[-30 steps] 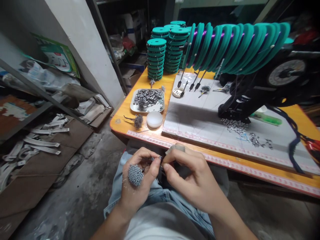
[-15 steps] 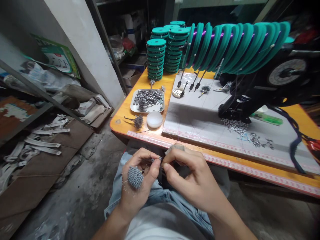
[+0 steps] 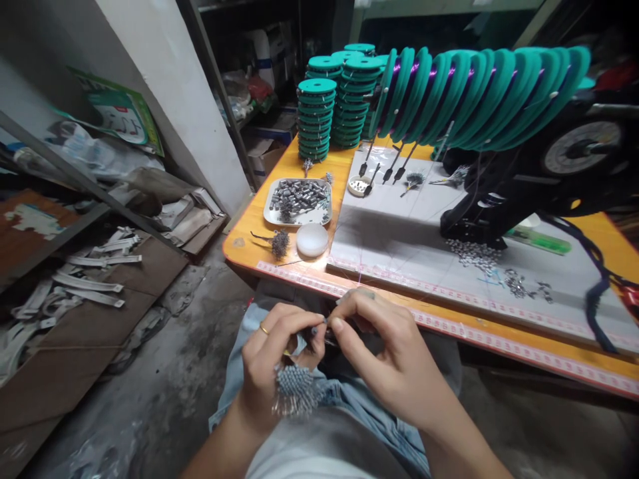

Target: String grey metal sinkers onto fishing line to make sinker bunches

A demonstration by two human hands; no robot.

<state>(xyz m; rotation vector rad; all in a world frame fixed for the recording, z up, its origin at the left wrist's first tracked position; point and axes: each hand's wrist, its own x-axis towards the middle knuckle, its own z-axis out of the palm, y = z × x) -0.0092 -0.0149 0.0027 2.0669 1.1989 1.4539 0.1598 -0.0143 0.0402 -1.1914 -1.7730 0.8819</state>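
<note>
Bundle [image 3: 295, 388] of grey-tipped strands in left hand [image 3: 267, 356], jutting below thumb; same hand's thumb and forefinger pinch tiny grey piece [image 3: 323, 322]. Right hand [image 3: 387, 352], thumb against forefinger just beside it; what it grips too small to tell. Looks like fine two-handed fingertip step; calls for steady pinch. Tray [image 3: 270, 217]: dark cylinders [image 3: 308, 195]. Dish [image 3: 353, 193]: dark bits [image 3: 360, 185]. White pot [image 3: 312, 241]: contents unclear.

You wear light-blue denim trousers [image 3: 349, 399]; your bundle of thin stems [image 3: 295, 389] is dotted blue-grey, your round teal spools [image 3: 492, 100] banded purple, your flat tabletop [image 3: 249, 226] yellow-orange.
</note>
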